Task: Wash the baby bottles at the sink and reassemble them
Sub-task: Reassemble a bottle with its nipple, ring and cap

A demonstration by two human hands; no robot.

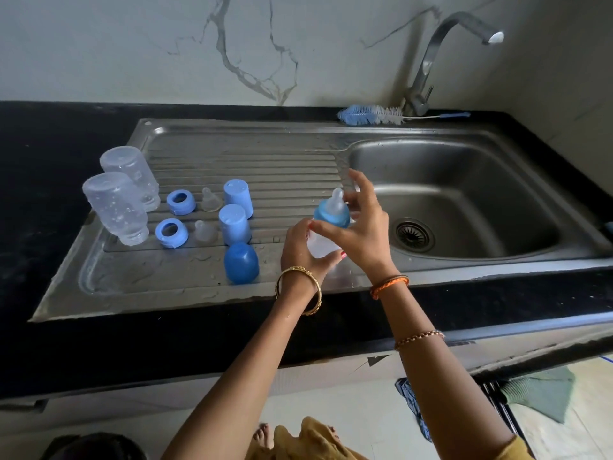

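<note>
Bottle (320,244), just left of the sink (464,197): left hand (303,249) grips its body, right hand (360,227) fingers (326,229) pinch its blue ring (331,215).

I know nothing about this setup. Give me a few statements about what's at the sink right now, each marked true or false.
1. The left hand holds the clear plastic baby bottle body. True.
2. Two clear bottle bodies stand upside down on the steel draining board. True.
3. Water runs from the metal tap. False: no stream shows.
4. The blue-and-white bottle brush lies in the sink basin. False: it lies behind the sink, by the tap.
5. The right hand touches the held bottle's blue collar. True.
</note>
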